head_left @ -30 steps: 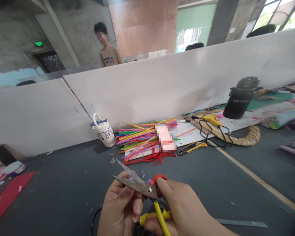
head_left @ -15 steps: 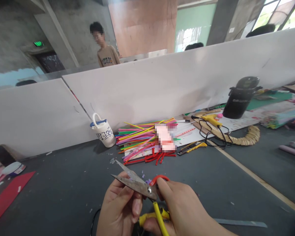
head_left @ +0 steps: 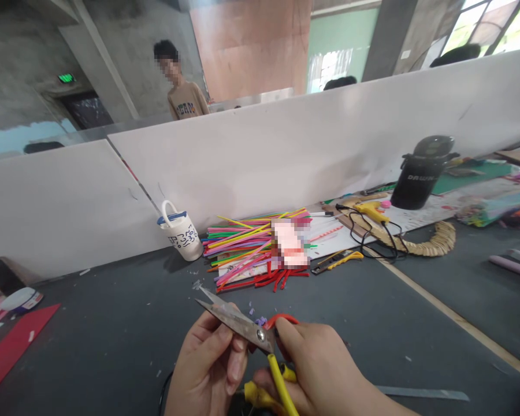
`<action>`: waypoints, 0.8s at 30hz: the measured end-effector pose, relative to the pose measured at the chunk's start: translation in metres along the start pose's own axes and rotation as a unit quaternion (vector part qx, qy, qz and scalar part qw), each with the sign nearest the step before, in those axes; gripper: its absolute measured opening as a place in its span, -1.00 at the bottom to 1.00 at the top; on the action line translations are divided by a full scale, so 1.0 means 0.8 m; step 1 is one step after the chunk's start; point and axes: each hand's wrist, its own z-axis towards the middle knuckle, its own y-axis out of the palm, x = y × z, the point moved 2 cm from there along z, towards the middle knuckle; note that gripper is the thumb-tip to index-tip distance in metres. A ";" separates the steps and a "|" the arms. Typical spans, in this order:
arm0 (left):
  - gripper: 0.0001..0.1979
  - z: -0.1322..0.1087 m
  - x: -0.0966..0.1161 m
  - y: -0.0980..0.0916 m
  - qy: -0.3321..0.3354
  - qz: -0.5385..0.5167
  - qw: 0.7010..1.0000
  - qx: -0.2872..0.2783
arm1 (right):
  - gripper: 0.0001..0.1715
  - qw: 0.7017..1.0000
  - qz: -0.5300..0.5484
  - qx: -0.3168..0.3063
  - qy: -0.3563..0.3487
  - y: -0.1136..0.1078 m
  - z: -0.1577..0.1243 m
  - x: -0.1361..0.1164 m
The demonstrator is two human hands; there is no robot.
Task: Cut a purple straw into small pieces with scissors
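My right hand (head_left: 318, 358) grips a pair of scissors (head_left: 242, 326) with red and yellow handles, blades pointing up and left and slightly apart. Close beside the blades, my left hand (head_left: 212, 355) is closed, thumb and fingertips pinched together. Whatever lies in that pinch is hidden or too small to name. Small purple scraps (head_left: 261, 321) lie on the dark table just beyond the scissors. Behind them is a bundle of coloured fuzzy sticks (head_left: 238, 242), with short red pieces at its near side.
A white cup (head_left: 184, 237) stands by the white partition (head_left: 251, 162). To the right are a utility knife (head_left: 338, 261), a yellow glue gun (head_left: 371, 211) with its black cord, and a black bottle (head_left: 420, 179). Red paper (head_left: 21, 346) lies left. A person (head_left: 184, 95) stands beyond the partition.
The scissor blades have come closer together near my left fingertips. My left hand has shifted slightly left and down. The things on the table stay in place.
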 end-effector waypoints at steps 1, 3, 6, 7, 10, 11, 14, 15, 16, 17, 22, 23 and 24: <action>-0.88 0.001 0.000 0.000 -0.001 0.001 1.000 -0.004 | -0.63 1.000 0.013 -0.013 0.006 -0.002 0.001 0.000; -0.86 0.001 0.001 0.000 0.004 0.003 1.000 -0.001 | -0.61 0.999 0.039 -0.031 0.009 -0.008 0.002 -0.002; -0.88 0.000 0.000 -0.002 0.017 -0.005 0.999 0.031 | -0.53 0.998 0.050 -0.031 0.000 -0.016 0.003 -0.008; -0.85 0.000 -0.001 -0.002 0.020 -0.011 0.999 0.041 | -0.52 0.998 0.050 -0.031 -0.001 -0.018 0.003 -0.009; -0.79 0.000 -0.003 -0.005 0.022 -0.020 0.999 0.046 | -0.53 0.997 0.060 -0.040 0.005 -0.017 0.003 -0.010; -0.79 0.000 -0.003 -0.006 0.020 -0.018 0.999 0.043 | -0.54 0.997 0.069 -0.044 0.004 -0.016 0.002 -0.009; -0.83 0.001 -0.002 -0.009 0.011 -0.008 1.000 0.013 | -0.55 0.992 0.115 -0.052 -0.019 -0.016 0.001 -0.009; -0.80 0.002 -0.002 -0.009 0.003 -0.010 1.000 -0.006 | -0.57 0.988 0.140 -0.056 -0.028 -0.017 0.001 -0.009; -0.78 0.003 -0.002 -0.009 -0.011 -0.014 0.999 -0.027 | -0.61 0.983 0.172 -0.060 -0.031 -0.019 0.001 -0.010; -0.76 0.004 -0.003 -0.008 -0.028 -0.020 0.998 -0.049 | -0.67 0.975 0.211 -0.062 -0.025 -0.022 0.002 -0.010; -0.82 0.009 -0.020 -0.009 -0.143 0.002 0.985 -0.092 | -0.95 0.913 0.407 -0.011 0.022 -0.036 0.009 -0.010; -0.83 0.010 -0.026 -0.010 -0.160 0.013 0.983 -0.090 | -0.95 0.904 0.426 -0.005 0.025 -0.037 0.011 -0.009; -0.85 0.011 -0.031 -0.012 -0.176 0.026 0.980 -0.088 | -0.95 0.899 0.436 -0.007 0.029 -0.036 0.013 -0.008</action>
